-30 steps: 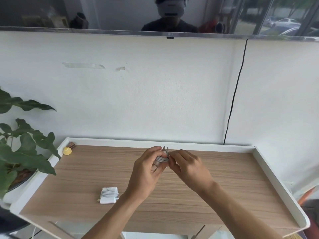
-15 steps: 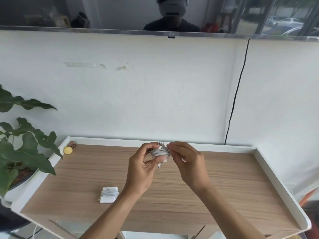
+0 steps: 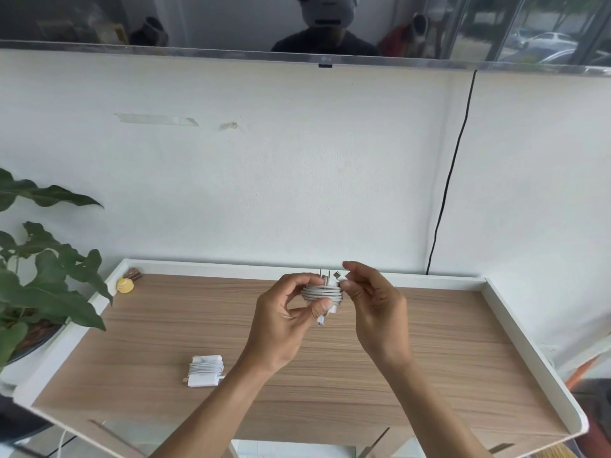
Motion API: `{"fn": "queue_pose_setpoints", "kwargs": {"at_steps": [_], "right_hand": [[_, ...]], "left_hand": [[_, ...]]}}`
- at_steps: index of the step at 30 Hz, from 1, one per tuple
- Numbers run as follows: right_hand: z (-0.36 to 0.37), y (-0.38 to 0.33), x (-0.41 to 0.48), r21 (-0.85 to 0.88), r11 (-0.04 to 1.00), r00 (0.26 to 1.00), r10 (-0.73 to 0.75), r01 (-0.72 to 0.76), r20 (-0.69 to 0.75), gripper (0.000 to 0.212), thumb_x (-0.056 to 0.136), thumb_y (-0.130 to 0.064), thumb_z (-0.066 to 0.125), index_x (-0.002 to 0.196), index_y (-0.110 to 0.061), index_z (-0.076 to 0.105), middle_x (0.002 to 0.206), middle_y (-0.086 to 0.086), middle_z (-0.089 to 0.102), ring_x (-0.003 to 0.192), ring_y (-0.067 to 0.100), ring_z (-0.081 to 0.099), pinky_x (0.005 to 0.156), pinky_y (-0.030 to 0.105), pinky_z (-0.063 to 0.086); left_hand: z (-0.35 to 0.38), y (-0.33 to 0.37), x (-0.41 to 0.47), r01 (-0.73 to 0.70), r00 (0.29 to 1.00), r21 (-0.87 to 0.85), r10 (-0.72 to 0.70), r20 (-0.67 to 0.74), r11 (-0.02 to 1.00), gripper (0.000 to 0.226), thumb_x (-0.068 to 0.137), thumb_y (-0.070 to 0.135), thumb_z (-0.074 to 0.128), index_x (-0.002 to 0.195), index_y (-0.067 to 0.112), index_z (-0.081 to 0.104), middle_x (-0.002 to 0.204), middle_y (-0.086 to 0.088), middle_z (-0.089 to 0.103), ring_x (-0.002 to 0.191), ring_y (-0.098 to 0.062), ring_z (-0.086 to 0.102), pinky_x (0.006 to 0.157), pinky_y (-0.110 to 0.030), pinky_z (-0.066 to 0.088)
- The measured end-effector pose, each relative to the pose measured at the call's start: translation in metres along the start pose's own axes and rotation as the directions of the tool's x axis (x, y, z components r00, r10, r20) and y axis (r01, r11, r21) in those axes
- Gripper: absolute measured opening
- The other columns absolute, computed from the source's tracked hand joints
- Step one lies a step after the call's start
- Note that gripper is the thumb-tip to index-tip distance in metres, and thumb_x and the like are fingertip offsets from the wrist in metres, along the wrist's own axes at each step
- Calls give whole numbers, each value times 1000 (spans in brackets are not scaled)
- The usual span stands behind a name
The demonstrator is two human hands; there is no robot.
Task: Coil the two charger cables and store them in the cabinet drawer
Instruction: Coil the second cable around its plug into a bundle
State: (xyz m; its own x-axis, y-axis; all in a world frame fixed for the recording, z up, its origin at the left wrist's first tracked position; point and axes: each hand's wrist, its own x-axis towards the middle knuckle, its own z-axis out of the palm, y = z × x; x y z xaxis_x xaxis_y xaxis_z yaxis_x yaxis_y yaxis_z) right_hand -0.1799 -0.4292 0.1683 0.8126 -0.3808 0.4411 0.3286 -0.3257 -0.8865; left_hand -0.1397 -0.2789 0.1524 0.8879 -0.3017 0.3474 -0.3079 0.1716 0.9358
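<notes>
Above the middle of the wooden cabinet top (image 3: 429, 352), my left hand (image 3: 284, 322) grips a white charger (image 3: 322, 294) with its grey-white cable wound round the plug body; the metal prongs point up. My right hand (image 3: 373, 305) pinches the loose connector end of that cable (image 3: 340, 276) just right of the coil. A second white charger with its cable coiled round it (image 3: 205, 371) lies on the top at the front left, apart from both hands. No drawer shows.
A raised white rim (image 3: 529, 338) borders the top. A small yellow object (image 3: 125, 285) sits in the back left corner. A leafy potted plant (image 3: 39, 292) stands off the left edge. A black cord (image 3: 449, 180) runs down the wall behind.
Both hands lifted the charger slightly higher and toward the wall. My right hand drew the connector end up beside the coil, and the wound cable shows more plainly.
</notes>
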Motion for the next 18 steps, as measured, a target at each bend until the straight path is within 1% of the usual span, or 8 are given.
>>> {"fn": "queue_pose_setpoints", "kwargs": {"at_steps": [1,2,4,5,10,13,16,18], "right_hand": [[-1,1,-2,-34,999,1000,-10,9,-27,22,88,-2,66,95,-23,67,82,-9,71,81,6,68,73,15,49],[-1,1,-4,-83,995,997,-58,54,-45,21,87,-1,67,90,-22,67,80,-11,71,79,5,68,72,13,48],[-2,2,-10,-209,962,981,-187,175,-43,21,85,2,67,86,-19,69,82,-15,71,79,3,67,71,12,47],[-2,2,-11,-233,952,976,-213,198,-41,21,85,2,67,86,-19,70,84,-15,71,80,2,67,71,12,48],[-2,0,-6,-202,966,986,-168,164,-3,16,86,-2,69,88,-17,72,86,-11,73,82,0,68,72,10,48],[2,-4,-3,-210,966,989,-149,150,22,14,87,-3,68,89,-16,72,86,-11,72,82,-1,66,72,9,46],[4,-6,-2,-241,955,984,-170,175,43,14,88,-3,66,91,-15,73,88,-11,70,83,-3,65,73,8,45],[2,-6,0,-253,943,976,-202,217,82,16,88,-2,66,91,-15,74,88,-12,70,84,-3,65,74,7,45]], "left_hand": [[0,0,0,-1,1000,34,1,6,999,26,77,20,77,101,23,68,105,-3,70,106,-21,65,74,-30,59],[0,0,1,-4,1000,66,4,9,998,26,77,22,78,101,26,69,106,-2,70,106,-21,66,76,-33,59],[0,1,1,-11,1000,106,11,5,994,27,77,25,78,102,28,69,106,-2,71,106,-20,67,80,-37,59],[0,3,1,-15,1000,122,15,2,992,28,77,25,79,103,28,69,106,-1,71,105,-20,67,80,-38,60],[-1,13,3,-38,999,248,32,27,968,29,76,13,81,95,31,69,100,12,68,101,-12,64,72,-35,62],[-2,19,5,-46,999,272,37,36,961,34,75,8,82,92,34,67,98,15,66,97,-6,63,71,-30,62],[-2,18,4,-36,999,280,25,43,959,34,73,10,83,89,35,67,96,14,66,97,-10,62,71,-33,62],[-3,16,2,-5,1000,278,3,8,961,34,72,12,85,93,31,66,97,12,68,99,-12,64,73,-38,62]]}}
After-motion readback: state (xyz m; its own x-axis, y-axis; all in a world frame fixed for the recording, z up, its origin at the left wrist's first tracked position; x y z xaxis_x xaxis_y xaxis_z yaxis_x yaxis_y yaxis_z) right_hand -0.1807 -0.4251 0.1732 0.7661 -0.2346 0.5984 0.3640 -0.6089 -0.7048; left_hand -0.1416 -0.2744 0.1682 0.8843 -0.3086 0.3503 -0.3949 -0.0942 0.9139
